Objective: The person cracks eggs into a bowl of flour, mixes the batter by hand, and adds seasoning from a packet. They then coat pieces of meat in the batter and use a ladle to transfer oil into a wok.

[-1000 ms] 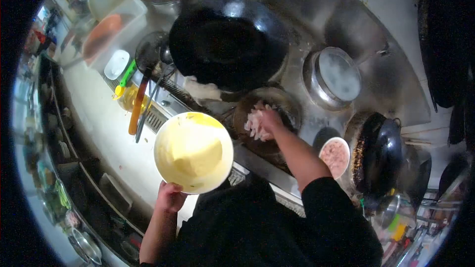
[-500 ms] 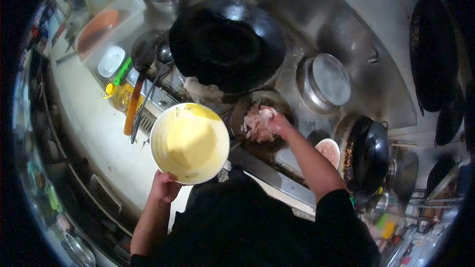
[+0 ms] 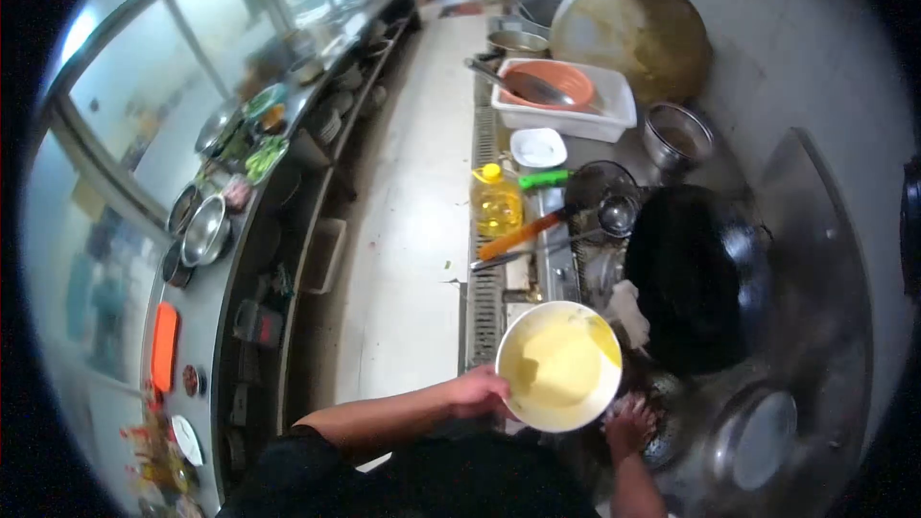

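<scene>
My left hand [image 3: 480,391] grips the rim of a white bowl [image 3: 606,393] on its near left side. Pale yellow liquid or batter [image 3: 556,364] shows inside the bowl. To the right and a little lower, my right hand [image 3: 627,428] is down in a perforated metal strainer [image 3: 662,446], its fingers curled around pale pink sliced meat [image 3: 649,412]. The fingertips are blurred and partly covered by the slices. A crumpled pale cloth [image 3: 629,315] lies between the bowl and a large black wok [image 3: 686,278].
Beyond the bowl are an orange-handled tool [image 3: 523,235], an oil bottle [image 3: 497,203], a small white dish [image 3: 538,149] and a white tub [image 3: 566,123]. A metal pot [image 3: 765,441] stands at the right. Across the aisle [image 3: 398,230] runs a counter [image 3: 216,302] with metal bowls [image 3: 205,230].
My view has swung left, bringing the aisle and far counter into sight. The bowl stays in my left hand, and my right hand remains at the meat in the strainer.
</scene>
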### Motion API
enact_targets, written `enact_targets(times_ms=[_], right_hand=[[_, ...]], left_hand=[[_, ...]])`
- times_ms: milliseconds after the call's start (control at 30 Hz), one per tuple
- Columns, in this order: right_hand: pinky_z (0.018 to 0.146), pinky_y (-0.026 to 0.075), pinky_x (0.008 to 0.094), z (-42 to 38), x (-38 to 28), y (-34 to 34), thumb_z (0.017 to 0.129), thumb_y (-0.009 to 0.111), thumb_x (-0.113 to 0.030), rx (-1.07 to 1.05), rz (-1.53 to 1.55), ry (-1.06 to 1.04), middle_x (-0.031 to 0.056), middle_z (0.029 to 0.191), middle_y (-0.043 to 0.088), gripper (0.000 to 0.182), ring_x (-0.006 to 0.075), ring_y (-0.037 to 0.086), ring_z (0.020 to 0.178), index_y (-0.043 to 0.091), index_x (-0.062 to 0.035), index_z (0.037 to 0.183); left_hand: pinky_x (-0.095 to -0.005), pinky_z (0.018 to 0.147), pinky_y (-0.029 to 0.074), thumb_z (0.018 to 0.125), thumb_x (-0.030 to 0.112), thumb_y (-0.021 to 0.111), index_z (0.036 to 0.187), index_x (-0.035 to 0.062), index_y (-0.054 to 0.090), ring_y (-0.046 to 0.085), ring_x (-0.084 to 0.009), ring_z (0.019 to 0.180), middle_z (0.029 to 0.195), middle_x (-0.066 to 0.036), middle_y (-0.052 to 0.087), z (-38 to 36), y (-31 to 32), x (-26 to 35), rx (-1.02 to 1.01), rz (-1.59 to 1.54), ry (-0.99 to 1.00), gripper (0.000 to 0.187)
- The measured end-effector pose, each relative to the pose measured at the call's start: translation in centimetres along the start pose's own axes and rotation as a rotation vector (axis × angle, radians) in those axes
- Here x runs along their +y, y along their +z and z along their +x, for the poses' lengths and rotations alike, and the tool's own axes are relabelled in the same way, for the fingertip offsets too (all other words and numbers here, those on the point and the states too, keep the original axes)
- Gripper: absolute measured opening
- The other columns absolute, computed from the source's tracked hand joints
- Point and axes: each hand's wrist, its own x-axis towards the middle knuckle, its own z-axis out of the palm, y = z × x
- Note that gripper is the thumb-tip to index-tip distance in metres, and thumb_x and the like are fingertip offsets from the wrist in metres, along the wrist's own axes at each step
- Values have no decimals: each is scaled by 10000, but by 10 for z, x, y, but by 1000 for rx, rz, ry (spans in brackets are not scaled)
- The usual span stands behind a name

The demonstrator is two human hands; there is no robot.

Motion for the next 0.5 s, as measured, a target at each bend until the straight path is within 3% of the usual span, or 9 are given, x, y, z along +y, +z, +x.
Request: enact_targets(times_ms=[33,167,233,267,367,400,467,500], right_hand=[[960,301,567,-1,1,-3,794,538,-438,-89,-37,88,118,1346,378,556,356,394,1168,449,-190,1284],[976,295,546,11,12,5,824,519,-409,-232,-15,37,108,1345,382,521,373,363,1187,437,-192,1290],[964,327,526,12,24,20,856,490,-348,-162,-451,-397,104,1312,408,446,333,372,1191,457,-160,1259],[964,327,526,21,39,60,856,490,-348,-153,-451,-413,104,1312,408,446,333,372,1191,457,-160,1259],[717,470,432,66,87,178,800,562,-242,-42,1420,-458,94,1103,500,211,240,513,975,570,-69,920],[717,470,432,72,99,186,800,562,-242,-48,1421,-472,94,1103,500,211,240,513,975,570,-69,920],[558,464,392,82,112,195,787,535,-167,-36,607,-213,72,890,521,117,223,539,725,533,-62,840],[558,464,392,80,97,170,787,535,-167,-35,606,-216,72,890,521,117,223,539,725,533,-62,840]], left_hand=[[-473,840,505,713,53,566,1263,-20,387,566,-313,1032,1161,-170,543,1,-1,-5,12,-9,14,583],[-471,840,502,721,61,558,1252,-2,415,564,-306,1039,1169,-150,544,-8,-3,-17,31,-42,48,554],[-472,843,500,727,65,552,1247,3,424,564,-307,1041,1170,-145,545,-15,-2,-15,56,-60,80,539],[-473,845,498,731,68,548,1246,6,427,567,-301,1040,1163,-142,552,-18,1,-12,61,-61,64,533],[-476,847,497,737,69,539,1242,10,434,578,-291,1026,1147,-134,566,-16,-4,-17,53,-56,68,519],[-477,846,498,740,68,534,1239,11,436,586,-286,1014,1138,-131,573,-16,-8,-19,27,-47,74,512],[-478,844,499,743,67,532,1234,11,441,594,-281,999,1130,-129,580,-20,-7,-14,48,-21,75,503],[-480,843,500,745,66,530,1229,12,445,602,-276,984,1122,-127,587,-21,-6,-12,61,8,65,494]])
